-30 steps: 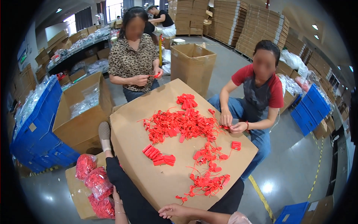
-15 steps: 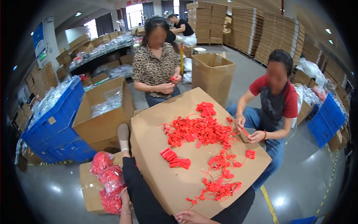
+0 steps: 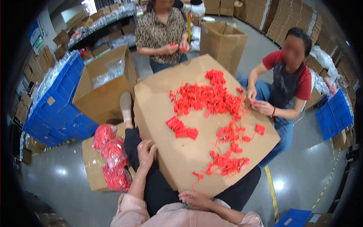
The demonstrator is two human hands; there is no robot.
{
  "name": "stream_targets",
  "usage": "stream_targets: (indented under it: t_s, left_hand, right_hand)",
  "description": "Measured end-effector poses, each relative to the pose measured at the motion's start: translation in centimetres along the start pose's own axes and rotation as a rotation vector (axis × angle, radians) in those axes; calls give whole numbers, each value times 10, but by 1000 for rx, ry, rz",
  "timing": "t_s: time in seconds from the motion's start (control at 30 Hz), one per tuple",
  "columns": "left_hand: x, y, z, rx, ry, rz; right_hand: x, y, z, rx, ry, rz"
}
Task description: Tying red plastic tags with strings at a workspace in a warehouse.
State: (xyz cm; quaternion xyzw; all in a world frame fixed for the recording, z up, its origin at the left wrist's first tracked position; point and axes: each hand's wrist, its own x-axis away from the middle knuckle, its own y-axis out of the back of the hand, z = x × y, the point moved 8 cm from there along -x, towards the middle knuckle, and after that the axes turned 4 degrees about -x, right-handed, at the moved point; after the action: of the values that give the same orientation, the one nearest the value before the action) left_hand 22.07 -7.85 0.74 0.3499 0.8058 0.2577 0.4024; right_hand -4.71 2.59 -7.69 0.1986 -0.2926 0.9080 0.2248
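My left hand (image 3: 146, 154) is at the left side of a large cardboard box (image 3: 151, 102), its thumb and fingers apart. My right hand (image 3: 194, 199) lies by the box's near edge, fingers pressed together; whether anything is in them is hidden. Close to it, a thin red cord trails from a small heap of red corded pieces (image 3: 228, 165). A larger tangled pile of red corded pieces (image 3: 208, 98) covers the middle of the box top. Left of centre lies a neat row of red flat pieces (image 3: 181, 128), and a small red bundle (image 3: 259, 129) sits near the right edge.
Clear plastic bags of red pieces (image 3: 115, 153) lie on a low cardboard box (image 3: 90, 166) at my left. One co-worker (image 3: 160, 36) stands across the box; another (image 3: 289, 79) sits at the right. Both handle small red pieces. Blue crates (image 3: 56, 102) stand far left.
My left hand has risen from beside the bagged red pieces to the box's left side. My right hand stays near the front edge. The view has tilted downward.
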Motion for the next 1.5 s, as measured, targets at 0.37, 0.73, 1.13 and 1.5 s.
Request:
stream_targets:
  t_s: [0.37,0.73,1.13,1.5]
  left_hand:
    - [-32,-92,-121,-159,-347,182]
    - [-40,-115,-104,-127,-417,192]
    - [-38,-95,-101,-84,-358,206]
    - [67,-134,-167,536,-157,826]
  right_hand:
    - [9,-1,-22,-52,14,-32]
    - [12,33,5,170,308,-222]
    - [78,160,174,1160,399,-1198]
    - [72,152,180,835,489,-1016]
